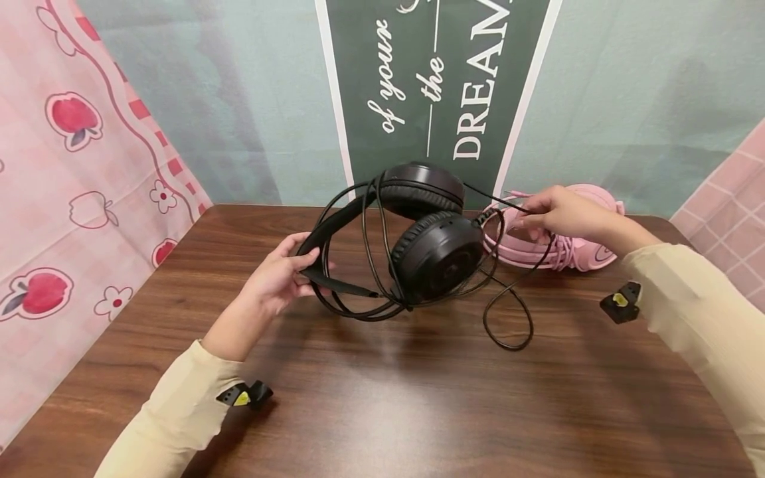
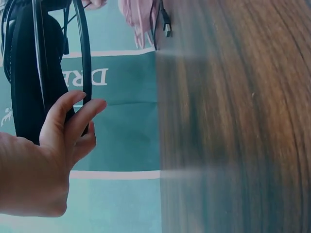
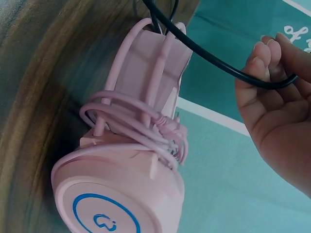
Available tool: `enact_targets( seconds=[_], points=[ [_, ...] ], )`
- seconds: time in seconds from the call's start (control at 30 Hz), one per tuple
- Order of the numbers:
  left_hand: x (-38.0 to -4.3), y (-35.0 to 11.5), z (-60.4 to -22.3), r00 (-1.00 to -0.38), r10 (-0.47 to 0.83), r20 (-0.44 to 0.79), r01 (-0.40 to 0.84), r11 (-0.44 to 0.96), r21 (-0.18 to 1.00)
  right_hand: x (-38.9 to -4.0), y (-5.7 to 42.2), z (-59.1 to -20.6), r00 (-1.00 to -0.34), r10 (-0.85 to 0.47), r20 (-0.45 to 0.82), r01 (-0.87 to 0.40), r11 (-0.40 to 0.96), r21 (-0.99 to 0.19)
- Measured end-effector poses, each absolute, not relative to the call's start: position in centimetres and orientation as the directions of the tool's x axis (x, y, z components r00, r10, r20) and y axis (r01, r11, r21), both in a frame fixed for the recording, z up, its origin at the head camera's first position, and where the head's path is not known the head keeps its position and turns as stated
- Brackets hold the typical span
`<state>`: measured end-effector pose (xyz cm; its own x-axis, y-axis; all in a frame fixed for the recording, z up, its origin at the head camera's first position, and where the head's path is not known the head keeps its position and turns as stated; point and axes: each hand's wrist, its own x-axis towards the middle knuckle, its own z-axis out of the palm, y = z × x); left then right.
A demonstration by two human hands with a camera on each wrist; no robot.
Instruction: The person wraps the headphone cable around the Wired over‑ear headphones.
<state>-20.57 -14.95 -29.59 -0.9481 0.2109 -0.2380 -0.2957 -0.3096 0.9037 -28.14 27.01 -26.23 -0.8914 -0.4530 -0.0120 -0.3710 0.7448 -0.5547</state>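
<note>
Black over-ear headphones (image 1: 439, 259) are held above the table, tilted, with their cable looped around the headband and ear cups. My left hand (image 1: 281, 275) grips the headband (image 1: 335, 229) at its top; in the left wrist view the thumb and fingers close round the band. With curled fingers my right hand (image 1: 558, 212) holds the thin black cable (image 3: 209, 56) to the right of the ear cups. A loose loop of that cable hangs toward the table. Behind the right hand lie pink headphones (image 1: 588, 255), their pink cord wrapped about them.
The brown wooden table (image 1: 382, 398) reaches back to a pale green cloth with a dark lettered panel (image 1: 430, 79). A pink patterned cloth (image 1: 78, 199) hangs at the left, a pink tiled one at the right. A black cable's USB plug (image 2: 167, 29) hangs near the pink headphones.
</note>
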Motion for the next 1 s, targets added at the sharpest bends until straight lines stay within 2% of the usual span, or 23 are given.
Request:
enact_targets(
  seconds=[0.33, 0.57, 0.67, 0.8, 1.0],
  points=[
    [-20.7, -16.0, -29.0, -0.949, 0.175, -0.263, -0.316, -0.498, 0.808, -27.3, 28.3, -26.9, -0.881, -0.471, 0.052, -0.436, 0.764, -0.475],
    [-20.8, -16.8, -28.8, -0.942, 0.133, -0.309, -0.325, -0.597, 0.733, -27.0, 29.0, -27.9, -0.867, -0.497, -0.007, -0.372, 0.658, -0.655],
    [-20.8, -17.1, -28.7, -0.937, 0.139, -0.321, -0.332, -0.639, 0.694, -26.8, 29.2, -28.3, -0.859, -0.511, -0.017, -0.36, 0.628, -0.69],
    [-20.8, -17.1, -28.8, -0.935, 0.145, -0.323, -0.334, -0.667, 0.666, -26.6, 29.1, -28.5, -0.864, -0.504, -0.014, -0.365, 0.643, -0.673],
    [-20.8, -16.6, -28.8, -0.939, 0.118, -0.324, -0.314, -0.68, 0.663, -26.3, 28.6, -28.8, -0.873, -0.487, 0.03, -0.419, 0.719, -0.555]
  ],
)
